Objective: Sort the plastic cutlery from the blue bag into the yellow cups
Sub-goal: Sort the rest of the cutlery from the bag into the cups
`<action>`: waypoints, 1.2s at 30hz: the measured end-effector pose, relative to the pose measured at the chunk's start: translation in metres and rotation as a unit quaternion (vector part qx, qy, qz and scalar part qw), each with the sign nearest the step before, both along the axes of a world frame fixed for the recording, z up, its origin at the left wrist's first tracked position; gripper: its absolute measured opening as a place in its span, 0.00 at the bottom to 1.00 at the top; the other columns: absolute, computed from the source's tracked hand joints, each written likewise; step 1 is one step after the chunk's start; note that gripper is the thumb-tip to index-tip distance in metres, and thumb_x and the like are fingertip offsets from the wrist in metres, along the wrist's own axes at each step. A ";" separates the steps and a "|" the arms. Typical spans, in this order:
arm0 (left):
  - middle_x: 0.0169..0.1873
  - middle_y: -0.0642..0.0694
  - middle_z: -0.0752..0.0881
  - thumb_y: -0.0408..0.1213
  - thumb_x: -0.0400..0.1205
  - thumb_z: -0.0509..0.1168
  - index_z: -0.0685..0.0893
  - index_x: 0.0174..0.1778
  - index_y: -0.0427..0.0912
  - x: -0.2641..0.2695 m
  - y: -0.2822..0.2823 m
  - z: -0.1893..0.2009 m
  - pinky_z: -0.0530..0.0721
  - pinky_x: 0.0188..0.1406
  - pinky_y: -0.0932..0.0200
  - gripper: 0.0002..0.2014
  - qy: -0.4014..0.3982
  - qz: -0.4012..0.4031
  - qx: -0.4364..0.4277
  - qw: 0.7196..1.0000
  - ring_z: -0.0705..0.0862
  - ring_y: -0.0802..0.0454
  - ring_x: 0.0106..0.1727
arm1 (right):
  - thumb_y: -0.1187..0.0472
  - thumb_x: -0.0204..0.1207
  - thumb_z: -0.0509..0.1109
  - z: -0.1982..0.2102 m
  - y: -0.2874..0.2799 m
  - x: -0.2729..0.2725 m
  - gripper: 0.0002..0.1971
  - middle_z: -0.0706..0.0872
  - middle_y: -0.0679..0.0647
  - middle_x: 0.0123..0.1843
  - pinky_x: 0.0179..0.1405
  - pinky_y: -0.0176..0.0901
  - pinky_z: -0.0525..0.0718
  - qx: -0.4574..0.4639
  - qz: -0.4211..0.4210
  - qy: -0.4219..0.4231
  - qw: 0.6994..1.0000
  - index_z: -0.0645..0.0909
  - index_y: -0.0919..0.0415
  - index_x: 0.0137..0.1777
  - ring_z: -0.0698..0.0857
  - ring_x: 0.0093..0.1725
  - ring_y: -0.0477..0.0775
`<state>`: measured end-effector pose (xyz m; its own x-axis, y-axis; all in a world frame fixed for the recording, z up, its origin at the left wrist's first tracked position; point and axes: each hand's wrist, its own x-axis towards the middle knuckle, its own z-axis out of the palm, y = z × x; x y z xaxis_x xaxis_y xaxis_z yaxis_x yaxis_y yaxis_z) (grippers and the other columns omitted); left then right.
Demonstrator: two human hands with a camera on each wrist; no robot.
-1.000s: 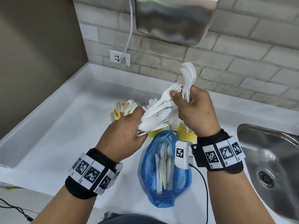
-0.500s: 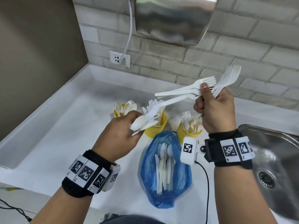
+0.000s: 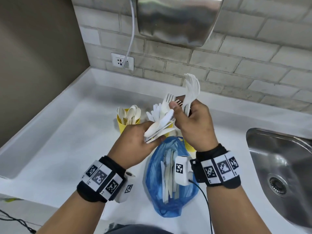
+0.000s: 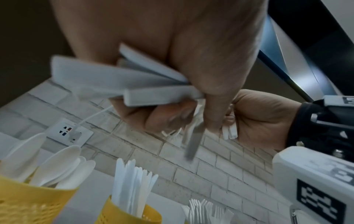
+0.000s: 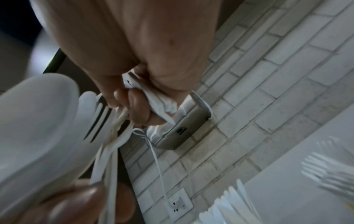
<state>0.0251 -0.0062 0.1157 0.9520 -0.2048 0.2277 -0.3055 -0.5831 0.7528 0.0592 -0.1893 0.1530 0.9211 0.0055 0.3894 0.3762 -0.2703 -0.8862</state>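
Note:
My left hand (image 3: 150, 138) grips a fanned bundle of white plastic cutlery (image 3: 160, 126), spoons and serrated knives, above the cups. My right hand (image 3: 183, 112) holds a few forks (image 3: 191, 89) upright, and its thumb presses another fork (image 3: 168, 101) that sticks out of the bundle. The blue bag (image 3: 154, 191) lies open on the counter below, with several pieces inside. Three yellow cups stand behind it: the spoon cup (image 3: 122, 126), the knife cup (image 4: 153, 216) and the fork cup (image 3: 190, 146), the last mostly hidden behind my right hand. The bundle's handles (image 4: 134, 84) show in the left wrist view.
A steel sink (image 3: 278, 157) is sunk into the white counter (image 3: 67, 149) at the right. A wall socket (image 3: 122, 61) with a white cable and a steel hand dryer (image 3: 177, 19) sit on the brick wall behind. A brown wall bounds the left side.
My right hand swung out to the right with its forks, then came back left to the bundle. Its thumb now rests on a fork there. My left hand stayed roughly in place.

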 end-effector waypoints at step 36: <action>0.26 0.37 0.72 0.47 0.84 0.72 0.86 0.36 0.51 -0.012 0.000 0.015 0.69 0.30 0.47 0.11 0.183 -0.081 -0.258 0.945 0.67 0.41 0.28 | 0.47 0.86 0.68 -0.021 0.032 -0.021 0.20 0.88 0.58 0.33 0.44 0.59 0.84 0.228 0.008 0.194 0.954 0.89 0.48 0.32 0.87 0.39 0.61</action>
